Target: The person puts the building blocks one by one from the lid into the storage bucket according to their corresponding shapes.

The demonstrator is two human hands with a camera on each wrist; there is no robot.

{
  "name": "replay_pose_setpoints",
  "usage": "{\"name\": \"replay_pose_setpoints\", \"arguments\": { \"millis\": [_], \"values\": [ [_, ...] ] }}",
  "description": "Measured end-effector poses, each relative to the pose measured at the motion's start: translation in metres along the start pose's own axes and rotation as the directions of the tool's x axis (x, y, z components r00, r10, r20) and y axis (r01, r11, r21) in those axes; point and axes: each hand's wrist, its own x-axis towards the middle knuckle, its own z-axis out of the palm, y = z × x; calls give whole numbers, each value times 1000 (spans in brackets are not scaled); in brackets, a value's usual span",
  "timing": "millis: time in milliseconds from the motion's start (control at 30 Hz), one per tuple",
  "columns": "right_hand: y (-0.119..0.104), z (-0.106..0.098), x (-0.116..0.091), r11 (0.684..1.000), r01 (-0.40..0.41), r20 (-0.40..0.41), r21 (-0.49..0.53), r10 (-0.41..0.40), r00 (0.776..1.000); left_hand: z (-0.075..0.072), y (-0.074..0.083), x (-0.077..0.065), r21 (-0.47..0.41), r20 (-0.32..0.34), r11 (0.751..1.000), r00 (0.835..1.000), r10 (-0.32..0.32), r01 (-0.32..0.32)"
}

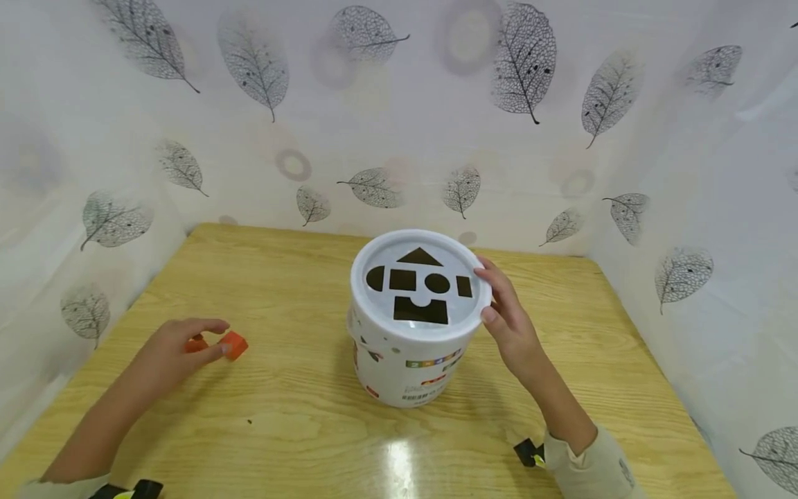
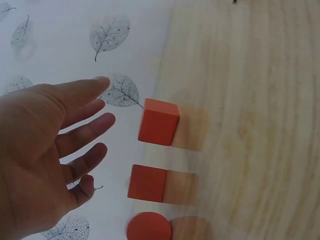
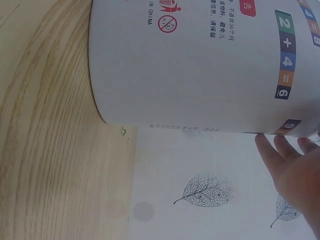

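A white bucket [image 1: 405, 374] stands upright on the table, its white lid [image 1: 374, 305] cut with triangle, square, round and other shaped holes. My right hand [image 1: 514, 336] rests against the lid's right edge; in the right wrist view its fingertips touch the bucket's side near the top. At the left, my left hand [image 1: 168, 350] hovers around orange-red blocks with thumb and fingers apart. The left wrist view shows a red cube-like block [image 2: 159, 122], a square-faced red block [image 2: 147, 183] and a round red block [image 2: 149, 227] in a row, beyond the fingertips.
The wooden table [image 1: 287, 430] meets a leaf-patterned curtain [image 1: 399, 138] at the back and both sides. A tiny dark speck [image 1: 249, 421] lies on the table between the left arm and the bucket. Black straps [image 1: 528, 452] show at the wrists.
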Motion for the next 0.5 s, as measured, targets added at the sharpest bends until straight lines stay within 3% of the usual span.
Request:
{"name": "replay_pose_setpoints", "arguments": {
  "millis": [500],
  "values": [
    [-3,3,1,999,35,-8,7,-35,999,13,-10,-2,188,3,981,998,-57,55]
  ]
}}
